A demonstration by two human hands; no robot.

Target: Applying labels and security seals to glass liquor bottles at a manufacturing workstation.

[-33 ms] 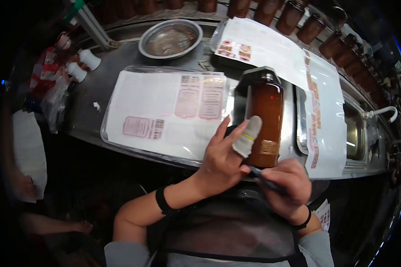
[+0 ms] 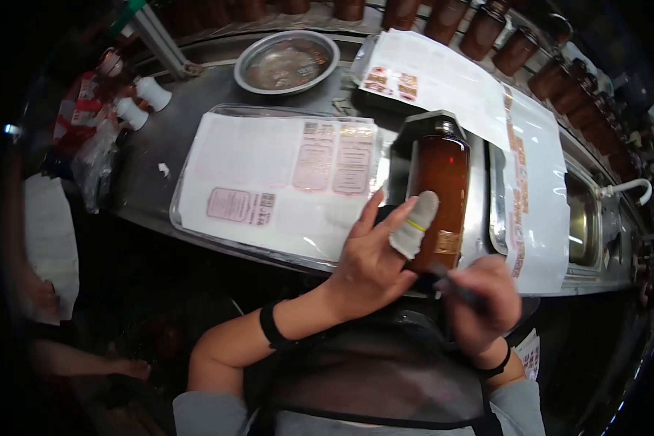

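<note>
An amber bottle (image 2: 439, 171) with a dark cap lies on its side in a black holder (image 2: 403, 142) at the counter's near edge. My left hand (image 2: 374, 265) rests on the bottle's lower part, and one finger in a grey cover (image 2: 413, 225) presses on the glass by a small gold label (image 2: 447, 241). My right hand (image 2: 483, 301) is closed around a dark pen-like tool (image 2: 461, 291) just below the bottle's base. To the left lies a white label sheet (image 2: 269, 182) on a clear tray (image 2: 178, 211).
A round metal bowl (image 2: 287, 62) sits at the back of the steel counter. Long white label sheets (image 2: 450, 76) drape to the right over a sink (image 2: 581, 225). Several amber bottles (image 2: 487, 33) line the far edge. Small white bottles (image 2: 142, 98) stand at left. Another person's hand (image 2: 127, 367) shows lower left.
</note>
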